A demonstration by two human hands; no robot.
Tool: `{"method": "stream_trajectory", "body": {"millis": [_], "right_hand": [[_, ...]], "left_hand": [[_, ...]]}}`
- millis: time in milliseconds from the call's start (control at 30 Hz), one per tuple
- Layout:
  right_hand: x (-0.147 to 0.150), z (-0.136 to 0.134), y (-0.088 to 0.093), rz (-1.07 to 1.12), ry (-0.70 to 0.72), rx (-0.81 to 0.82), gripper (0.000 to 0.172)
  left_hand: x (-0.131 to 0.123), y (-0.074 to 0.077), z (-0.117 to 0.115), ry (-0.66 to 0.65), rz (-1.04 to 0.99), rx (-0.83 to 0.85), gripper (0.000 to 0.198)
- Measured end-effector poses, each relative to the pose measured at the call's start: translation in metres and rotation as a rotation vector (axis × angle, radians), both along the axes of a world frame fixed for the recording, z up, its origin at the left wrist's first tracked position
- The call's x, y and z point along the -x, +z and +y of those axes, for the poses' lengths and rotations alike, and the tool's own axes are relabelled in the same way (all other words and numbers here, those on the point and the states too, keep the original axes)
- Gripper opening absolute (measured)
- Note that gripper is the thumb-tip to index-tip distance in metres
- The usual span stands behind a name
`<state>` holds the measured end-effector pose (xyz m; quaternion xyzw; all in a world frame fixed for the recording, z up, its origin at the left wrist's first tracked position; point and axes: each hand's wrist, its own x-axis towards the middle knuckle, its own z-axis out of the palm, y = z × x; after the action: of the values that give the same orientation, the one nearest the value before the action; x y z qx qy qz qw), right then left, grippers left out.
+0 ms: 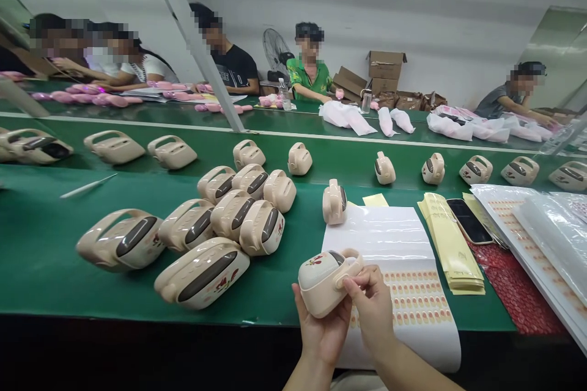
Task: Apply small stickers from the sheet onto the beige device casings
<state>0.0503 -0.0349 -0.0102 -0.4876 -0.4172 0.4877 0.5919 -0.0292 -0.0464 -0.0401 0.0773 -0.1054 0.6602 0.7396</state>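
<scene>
A beige plastic casing (316, 293) with a carrying handle, a white printed face and a dark window is held tilted above the table's front edge. My left hand (324, 331) cups it from below, fingers around its underside. My right hand (373, 305) grips its side, thumb and fingers closed at the round handle joint. Whether a sticker lies under that thumb is hidden. Beneath my hands is a white sheet of small oval stickers (413, 296), its upper rows bare. Another beige casing (334, 203) stands at the sheet's top left corner.
Several similar casings (202, 272) cluster left on the green table (41, 244), near a white pen-like tool (88, 186). More line the green strip behind. To the right are yellow papers (452, 244), a phone (470, 221) and stacked sheets (518, 238). Co-workers sit across, behind a slanted post (195, 43).
</scene>
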Motion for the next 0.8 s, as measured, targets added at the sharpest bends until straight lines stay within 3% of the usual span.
{"method": "stream_trajectory", "body": {"millis": [367, 633, 733, 800], "right_hand": [[-0.013, 0.007, -0.003, -0.221, 0.114, -0.097, 0.015], [-0.012, 0.008, -0.006, -0.342, 0.044, -0.177, 0.008], [-0.013, 0.009, -0.007, -0.339, -0.019, -0.176, 0.04], [-0.014, 0.012, -0.008, -0.308, 0.048, -0.161, 0.051]], "left_hand": [[0.005, -0.001, -0.001, 0.008, 0.017, 0.068, 0.051], [0.006, -0.001, -0.002, -0.012, 0.057, 0.147, 0.045], [0.005, 0.0, -0.004, -0.048, 0.077, 0.183, 0.043], [0.005, 0.001, -0.004, -0.067, 0.086, 0.181, 0.043]]}}
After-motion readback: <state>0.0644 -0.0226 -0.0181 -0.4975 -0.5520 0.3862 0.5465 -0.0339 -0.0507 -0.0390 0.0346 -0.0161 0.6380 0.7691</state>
